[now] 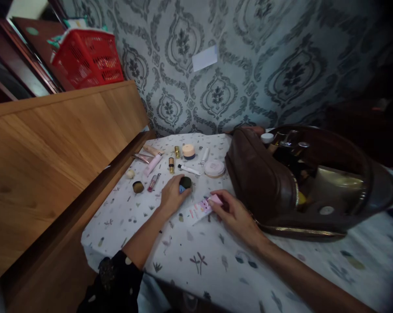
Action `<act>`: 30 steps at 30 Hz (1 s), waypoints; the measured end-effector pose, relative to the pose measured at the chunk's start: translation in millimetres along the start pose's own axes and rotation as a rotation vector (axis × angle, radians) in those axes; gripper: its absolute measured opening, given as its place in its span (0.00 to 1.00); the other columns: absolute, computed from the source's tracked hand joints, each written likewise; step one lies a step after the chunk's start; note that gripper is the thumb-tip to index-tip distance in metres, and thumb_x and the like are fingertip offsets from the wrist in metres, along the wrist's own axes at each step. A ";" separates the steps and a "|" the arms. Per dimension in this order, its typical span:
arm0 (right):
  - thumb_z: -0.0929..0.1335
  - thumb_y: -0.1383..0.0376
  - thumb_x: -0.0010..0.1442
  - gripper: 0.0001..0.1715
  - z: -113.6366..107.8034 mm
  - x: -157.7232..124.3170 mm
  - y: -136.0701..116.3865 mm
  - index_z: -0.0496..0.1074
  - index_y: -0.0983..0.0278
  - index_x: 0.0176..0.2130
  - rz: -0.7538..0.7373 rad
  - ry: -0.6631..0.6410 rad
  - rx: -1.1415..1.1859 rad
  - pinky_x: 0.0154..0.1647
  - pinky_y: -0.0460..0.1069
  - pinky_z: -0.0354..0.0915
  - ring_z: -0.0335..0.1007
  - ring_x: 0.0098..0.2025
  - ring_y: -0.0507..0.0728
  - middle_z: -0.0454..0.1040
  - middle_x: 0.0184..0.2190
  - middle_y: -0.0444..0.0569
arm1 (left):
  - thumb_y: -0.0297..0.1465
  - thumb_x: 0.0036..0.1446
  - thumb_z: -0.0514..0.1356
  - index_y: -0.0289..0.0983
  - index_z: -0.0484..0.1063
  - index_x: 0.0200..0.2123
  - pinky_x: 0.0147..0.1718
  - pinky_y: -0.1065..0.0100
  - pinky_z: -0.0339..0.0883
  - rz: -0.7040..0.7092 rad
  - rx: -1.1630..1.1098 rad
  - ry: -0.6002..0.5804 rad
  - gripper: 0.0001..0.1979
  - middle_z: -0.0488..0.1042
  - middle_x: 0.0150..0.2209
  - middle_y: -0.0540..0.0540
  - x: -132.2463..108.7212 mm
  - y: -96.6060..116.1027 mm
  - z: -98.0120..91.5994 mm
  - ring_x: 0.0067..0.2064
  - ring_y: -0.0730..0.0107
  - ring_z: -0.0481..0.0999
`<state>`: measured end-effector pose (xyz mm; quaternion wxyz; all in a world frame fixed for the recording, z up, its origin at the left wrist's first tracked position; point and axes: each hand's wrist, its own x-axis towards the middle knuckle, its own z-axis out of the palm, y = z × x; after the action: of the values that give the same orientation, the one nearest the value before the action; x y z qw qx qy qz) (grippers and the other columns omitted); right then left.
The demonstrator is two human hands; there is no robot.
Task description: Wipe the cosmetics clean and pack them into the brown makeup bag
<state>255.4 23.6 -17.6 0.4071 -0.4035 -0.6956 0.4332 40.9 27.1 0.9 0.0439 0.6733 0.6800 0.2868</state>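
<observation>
My left hand (172, 194) is closed around a small jar with a dark green lid (185, 182) and a blue side, keeping it on or just above the patterned tablecloth. Between the thumb and fingers of my right hand (233, 212) is a pink and white squeeze tube (198, 211) with printing on it, tilted low over the cloth. Just beyond the hands lie a round pale compact (214, 168), a slim white tube with a black end (189, 170) and a gold-and-dark lipstick (171, 165). Left of the jar is a lip gloss (153, 182).
A brown leather bag (258, 182) stands open at right, holding bottles and pouches. Farther back are a peach-lidded jar (188, 151) and a pink tube (153, 164). A wooden panel (66, 143) borders the left side, with a red basket (88, 56) above it. A patterned wall closes the back.
</observation>
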 end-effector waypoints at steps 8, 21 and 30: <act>0.64 0.52 0.61 0.23 0.9 -3.7 0.7 0.69 0.64 0.49 -0.024 0.025 -0.074 0.36 0.51 0.66 0.70 0.34 0.58 0.74 0.33 0.49 | 0.32 0.57 0.64 0.38 0.66 0.59 0.59 0.56 0.65 0.024 -0.010 0.001 0.26 0.73 0.58 0.41 -2.9 -2.2 -0.5 0.59 0.55 0.72; 0.62 0.68 0.66 0.12 4.3 -11.3 -3.8 0.68 0.62 0.49 -0.103 0.097 -0.020 0.54 0.53 0.65 0.70 0.49 0.58 0.71 0.44 0.52 | 0.38 0.63 0.57 0.40 0.68 0.49 0.52 0.53 0.68 0.305 -0.016 0.218 0.13 0.71 0.48 0.43 -6.8 0.8 -18.8 0.52 0.54 0.72; 0.61 0.68 0.65 0.13 1.0 -10.7 -8.4 0.67 0.63 0.49 -0.021 0.044 -0.023 0.55 0.55 0.65 0.69 0.51 0.60 0.71 0.46 0.54 | 0.24 0.63 0.55 0.42 0.70 0.52 0.54 0.57 0.67 0.855 0.005 0.148 0.16 0.73 0.48 0.44 25.6 127.6 -29.0 0.52 0.60 0.73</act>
<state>256.4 11.0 -12.3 0.4220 -0.4103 -0.6956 0.4120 139.3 32.6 90.7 -0.1296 0.8721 0.3420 0.3251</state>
